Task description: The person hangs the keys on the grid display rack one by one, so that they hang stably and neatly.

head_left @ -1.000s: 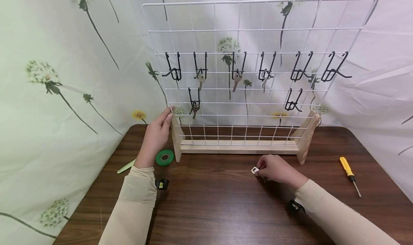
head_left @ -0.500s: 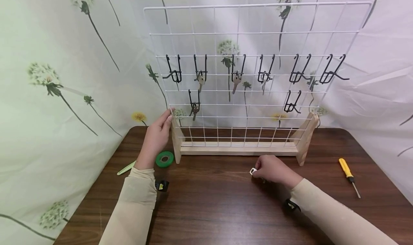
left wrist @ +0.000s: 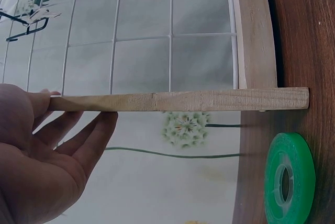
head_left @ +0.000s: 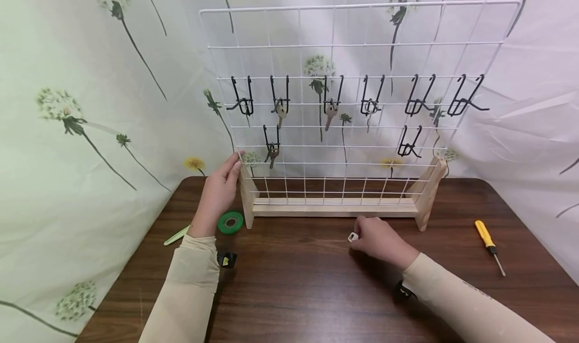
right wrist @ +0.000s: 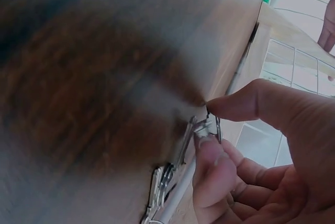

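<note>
Right hand [head_left: 377, 240] pinches key ring [right wrist: 212, 128] | left hand [head_left: 220, 190] relaxed, touching rack upright [left wrist: 178, 100]

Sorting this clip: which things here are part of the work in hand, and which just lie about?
In use:
- key, pinched by the right hand
- wire grid rack, its wooden foot held by the left hand
- black hooks, some holding keys

Lying about:
- green tape roll
- yellow screwdriver
- pale green tool
</note>
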`<state>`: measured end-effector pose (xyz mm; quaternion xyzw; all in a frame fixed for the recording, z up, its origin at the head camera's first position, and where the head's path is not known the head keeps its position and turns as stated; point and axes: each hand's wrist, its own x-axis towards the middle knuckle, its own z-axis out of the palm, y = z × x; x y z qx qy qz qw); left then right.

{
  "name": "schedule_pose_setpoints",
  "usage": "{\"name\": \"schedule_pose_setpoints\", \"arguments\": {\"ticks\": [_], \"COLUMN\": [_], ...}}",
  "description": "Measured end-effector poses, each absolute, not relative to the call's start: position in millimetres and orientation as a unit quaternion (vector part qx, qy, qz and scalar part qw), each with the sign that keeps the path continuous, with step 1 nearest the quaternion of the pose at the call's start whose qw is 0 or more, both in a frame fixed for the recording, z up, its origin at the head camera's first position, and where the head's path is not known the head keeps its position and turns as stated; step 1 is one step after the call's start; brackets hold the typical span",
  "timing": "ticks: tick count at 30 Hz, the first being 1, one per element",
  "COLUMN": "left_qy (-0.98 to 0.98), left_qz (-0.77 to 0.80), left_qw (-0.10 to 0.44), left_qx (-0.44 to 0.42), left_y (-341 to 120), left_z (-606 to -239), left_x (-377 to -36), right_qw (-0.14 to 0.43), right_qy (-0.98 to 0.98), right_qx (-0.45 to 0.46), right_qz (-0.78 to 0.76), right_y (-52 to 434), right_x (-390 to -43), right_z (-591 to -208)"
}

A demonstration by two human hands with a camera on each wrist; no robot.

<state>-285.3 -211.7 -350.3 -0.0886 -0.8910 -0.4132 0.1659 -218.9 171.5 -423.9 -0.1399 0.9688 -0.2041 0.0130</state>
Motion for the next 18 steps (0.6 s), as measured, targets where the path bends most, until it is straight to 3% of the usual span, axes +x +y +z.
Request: {"name": "schedule_pose_setpoints", "arguments": {"ticks": [18], "left_qy": [-0.892], "left_qz": [-0.413], "left_qw": [0.165], "left_qx": [-0.086], "left_y": [-210.4], "left_z": [-348.1], "left_x": [-283.6], "right_qw": [0.028], "right_qy": [0.949], "right_qx": [-0.139], "right_qz": [-0.282], "right_y": [167.9], "right_x": [-217.0], "right_z": [-422.9]}}
